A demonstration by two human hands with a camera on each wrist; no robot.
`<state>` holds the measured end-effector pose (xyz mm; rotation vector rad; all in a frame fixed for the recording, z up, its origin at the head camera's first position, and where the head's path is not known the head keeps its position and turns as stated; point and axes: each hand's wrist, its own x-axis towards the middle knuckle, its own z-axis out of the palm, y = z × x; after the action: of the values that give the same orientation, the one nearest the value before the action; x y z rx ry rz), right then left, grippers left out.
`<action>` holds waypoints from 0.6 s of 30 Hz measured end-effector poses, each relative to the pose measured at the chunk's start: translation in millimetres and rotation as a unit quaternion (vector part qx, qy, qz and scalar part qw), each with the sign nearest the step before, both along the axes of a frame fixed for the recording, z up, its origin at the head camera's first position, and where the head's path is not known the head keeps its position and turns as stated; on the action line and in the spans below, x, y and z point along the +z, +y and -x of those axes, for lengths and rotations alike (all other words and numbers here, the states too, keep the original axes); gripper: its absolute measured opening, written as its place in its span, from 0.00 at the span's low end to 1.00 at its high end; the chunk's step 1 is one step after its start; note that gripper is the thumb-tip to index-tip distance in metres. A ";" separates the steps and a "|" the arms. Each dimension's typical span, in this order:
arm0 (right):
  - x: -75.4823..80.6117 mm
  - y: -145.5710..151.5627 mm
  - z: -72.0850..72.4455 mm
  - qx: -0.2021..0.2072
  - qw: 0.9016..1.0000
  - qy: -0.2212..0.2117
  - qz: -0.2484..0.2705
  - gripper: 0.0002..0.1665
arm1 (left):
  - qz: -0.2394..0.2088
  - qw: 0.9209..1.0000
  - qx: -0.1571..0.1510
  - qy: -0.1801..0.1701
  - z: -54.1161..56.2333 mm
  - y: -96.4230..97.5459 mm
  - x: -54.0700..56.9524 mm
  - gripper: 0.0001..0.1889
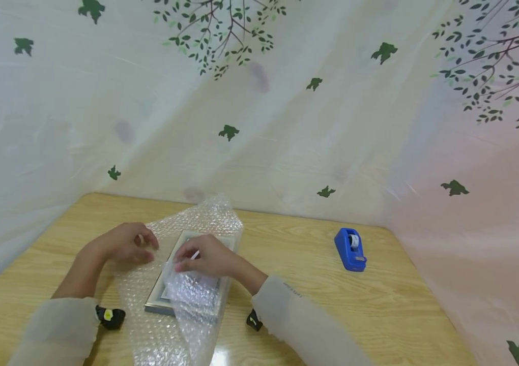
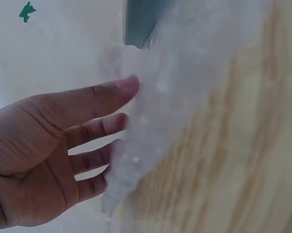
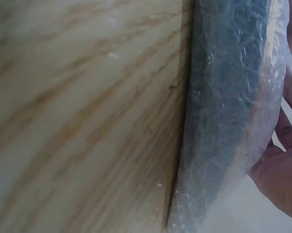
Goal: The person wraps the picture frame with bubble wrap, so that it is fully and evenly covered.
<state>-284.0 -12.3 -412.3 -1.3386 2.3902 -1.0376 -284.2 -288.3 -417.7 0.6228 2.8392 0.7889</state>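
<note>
A framed picture (image 1: 155,300) with a pale, silvery border lies on a sheet of bubble wrap (image 1: 149,335). One flap of the wrap is folded over the frame from the right and covers much of its face. My right hand (image 1: 209,256) is above the frame, thumb and fingers pinching the flap's edge. In the right wrist view, bubble wrap (image 3: 223,97) runs around the frame's side, with the right hand (image 3: 282,174) behind it. My left hand (image 1: 128,244) hovers at the sheet's left edge; in the left wrist view its relaxed fingers (image 2: 94,158) and thumb reach the wrap's edge, thumb apart.
A blue tape dispenser (image 1: 351,249) with a roll of tape stands on the right of the wooden table (image 1: 296,284). Behind the table hangs a pale curtain (image 1: 282,152) printed with leaves and branches. Black wrist cameras (image 1: 110,317) sit at both sleeves.
</note>
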 end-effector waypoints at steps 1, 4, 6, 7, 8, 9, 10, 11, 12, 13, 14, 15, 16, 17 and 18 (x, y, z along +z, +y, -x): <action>-0.7 -0.9 -0.8 -0.002 1.000 0.003 -0.004 0.08 | 0.006 1.000 -0.001 -0.005 -0.7 1.6 1.4 0.11; -2.1 -2.3 -2.2 -0.009 1.000 0.007 -0.009 0.08 | 0.026 0.999 -0.016 -0.016 -1.5 8.4 5.6 0.16; -2.8 -2.2 -2.1 -0.013 1.000 0.012 -0.014 0.09 | 0.039 0.999 -0.025 -0.022 -1.4 14.3 8.6 0.17; -3.2 -2.1 -1.9 -0.015 1.000 0.013 -0.014 0.09 | 0.042 0.998 -0.027 -0.027 -1.5 16.9 9.6 0.17; -3.6 -1.9 -1.7 -0.016 1.000 0.011 -0.013 0.09 | 0.046 0.998 -0.026 -0.031 -1.6 19.2 10.2 0.17; -4.0 -1.8 -1.5 -0.017 1.000 0.012 -0.013 0.09 | 0.048 0.998 -0.024 -0.037 -1.8 21.1 10.8 0.16; -4.4 -1.5 -1.4 -0.018 1.000 0.012 -0.012 0.09 | 0.050 0.998 -0.020 -0.042 -2.1 22.7 11.2 0.16; -4.9 -1.4 -1.2 -0.019 1.000 0.014 -0.011 0.09 | 0.051 0.998 -0.016 -0.045 -2.5 24.0 11.7 0.16; -5.2 -1.2 -1.1 -0.020 1.000 0.014 -0.009 0.08 | 0.051 0.997 -0.012 -0.048 -2.8 25.0 11.8 0.17; -5.4 -1.2 -1.2 -0.020 1.000 0.013 -0.007 0.08 | 0.051 0.997 -0.009 -0.050 -3.3 25.7 11.9 0.17; -5.4 -1.1 -1.3 -0.020 1.000 0.014 -0.007 0.08 | 0.050 0.997 -0.005 -0.052 -3.7 25.9 12.1 0.19; -5.4 -1.2 -1.4 -0.020 1.000 0.014 -0.007 0.09 | 0.047 0.998 -0.002 -0.052 -4.3 26.0 12.2 0.20; -5.5 -1.2 -1.4 -0.020 1.000 0.013 -0.008 0.09 | 0.045 0.998 0.001 -0.053 -4.9 26.1 12.2 0.21; -5.6 -1.6 -1.3 -0.019 1.000 0.014 -0.010 0.09 | 0.041 0.998 -0.001 -0.052 -5.4 26.0 11.9 0.22; -5.5 -1.6 -1.4 -0.018 1.000 0.013 -0.013 0.09 | 0.036 0.998 -0.004 -0.049 -5.6 26.2 11.9 0.23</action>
<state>-282.6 -13.9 -417.8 -1.3132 2.4473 -0.9999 -278.6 -262.2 -405.9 0.5680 2.7602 0.6915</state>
